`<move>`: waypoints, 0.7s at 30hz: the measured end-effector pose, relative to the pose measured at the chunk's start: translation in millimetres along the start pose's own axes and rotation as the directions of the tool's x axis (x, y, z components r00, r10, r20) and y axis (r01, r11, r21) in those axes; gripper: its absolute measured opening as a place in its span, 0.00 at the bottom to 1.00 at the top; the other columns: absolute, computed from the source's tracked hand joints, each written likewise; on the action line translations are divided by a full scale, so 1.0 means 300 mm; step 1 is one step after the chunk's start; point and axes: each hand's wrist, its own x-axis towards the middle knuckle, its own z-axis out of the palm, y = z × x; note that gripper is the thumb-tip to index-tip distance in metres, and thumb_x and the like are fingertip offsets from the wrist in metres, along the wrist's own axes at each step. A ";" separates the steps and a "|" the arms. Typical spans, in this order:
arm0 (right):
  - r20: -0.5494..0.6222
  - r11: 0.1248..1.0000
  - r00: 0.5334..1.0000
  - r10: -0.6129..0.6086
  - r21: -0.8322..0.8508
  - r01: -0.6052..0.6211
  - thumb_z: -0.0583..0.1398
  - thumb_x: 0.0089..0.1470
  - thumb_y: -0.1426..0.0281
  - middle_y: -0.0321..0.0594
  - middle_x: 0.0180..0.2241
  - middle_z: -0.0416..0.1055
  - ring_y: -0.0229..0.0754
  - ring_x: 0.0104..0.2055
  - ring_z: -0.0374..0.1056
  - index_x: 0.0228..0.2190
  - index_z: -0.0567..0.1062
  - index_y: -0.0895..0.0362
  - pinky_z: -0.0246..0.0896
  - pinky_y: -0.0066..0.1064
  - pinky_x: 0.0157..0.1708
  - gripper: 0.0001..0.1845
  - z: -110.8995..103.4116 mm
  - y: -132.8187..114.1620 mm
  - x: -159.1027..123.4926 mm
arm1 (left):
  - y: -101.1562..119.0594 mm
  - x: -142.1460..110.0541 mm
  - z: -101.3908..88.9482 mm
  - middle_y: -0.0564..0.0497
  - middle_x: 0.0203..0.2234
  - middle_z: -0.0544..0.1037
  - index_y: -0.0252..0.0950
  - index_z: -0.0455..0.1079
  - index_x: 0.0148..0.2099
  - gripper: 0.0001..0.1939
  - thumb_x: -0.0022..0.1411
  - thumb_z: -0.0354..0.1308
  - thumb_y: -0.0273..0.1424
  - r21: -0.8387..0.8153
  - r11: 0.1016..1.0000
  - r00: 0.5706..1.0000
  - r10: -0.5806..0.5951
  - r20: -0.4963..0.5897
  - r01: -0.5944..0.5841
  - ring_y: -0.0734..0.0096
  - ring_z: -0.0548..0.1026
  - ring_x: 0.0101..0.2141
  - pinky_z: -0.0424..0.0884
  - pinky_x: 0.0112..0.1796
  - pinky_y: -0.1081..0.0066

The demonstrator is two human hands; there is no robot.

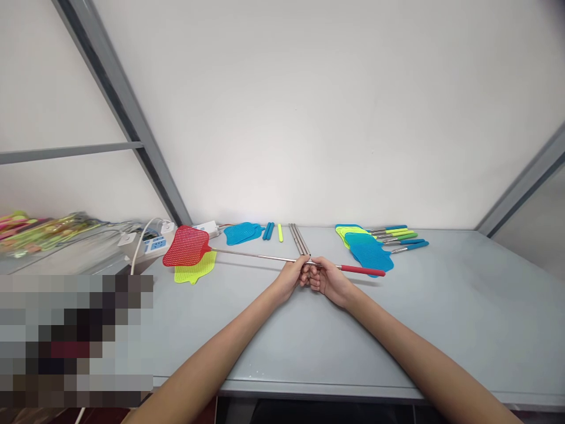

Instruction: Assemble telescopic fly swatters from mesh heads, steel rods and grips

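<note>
My left hand and my right hand meet at the middle of the grey table, both closed around the steel shaft of a fly swatter. Its red mesh head lies to the left, and its red handle reaches out to the right. Several steel rods run from the back of the table down to my fingertips. My fingers hide the shaft's middle section.
A yellow swatter head lies under the red one. Blue heads and blue grips lie at the back. Assembled swatters lie to the right. A power strip with a white cable sits at the left.
</note>
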 end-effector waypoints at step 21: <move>-0.082 0.984 0.997 -0.015 0.177 0.029 0.54 0.46 0.67 0.30 0.12 0.53 0.31 0.15 0.49 0.14 0.62 0.58 0.45 0.25 0.17 0.14 -0.013 -0.007 0.004 | 0.027 -0.060 0.028 0.52 0.23 0.70 0.36 0.65 0.28 0.13 0.58 0.46 0.37 0.643 0.616 0.838 0.541 0.075 -0.455 0.73 0.67 0.27 0.62 0.32 0.72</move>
